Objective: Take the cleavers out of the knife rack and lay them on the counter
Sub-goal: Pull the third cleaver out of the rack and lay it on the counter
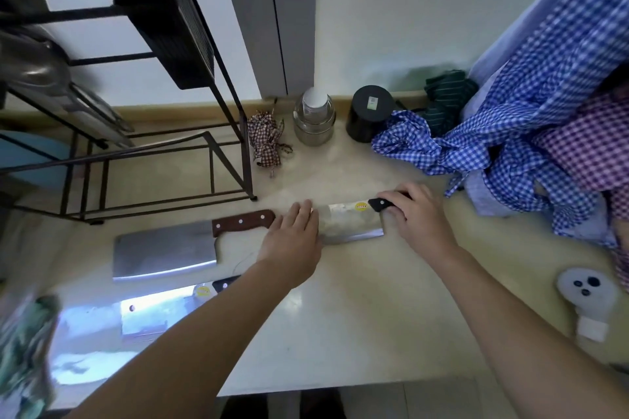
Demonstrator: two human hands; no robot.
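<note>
A cleaver with a black handle (354, 223) lies flat on the beige counter (357, 316), its blade pointing left. My right hand (413, 214) is closed around its handle. My left hand (296, 233) rests flat with fingers spread on the blade's left end. A cleaver with a brown wooden handle (170, 250) lies on the counter to the left. A third cleaver with a black handle (160, 311) lies nearer me, partly hidden by my left forearm. The black wire rack (153, 177) stands at the back left.
A glass jar (315, 121) and a black canister (369, 112) stand against the wall. Blue checked cloth (476, 143) piles up on the right. A small checked bundle (267, 139) sits by the rack. A white stuffed toy (587, 296) lies at the right edge.
</note>
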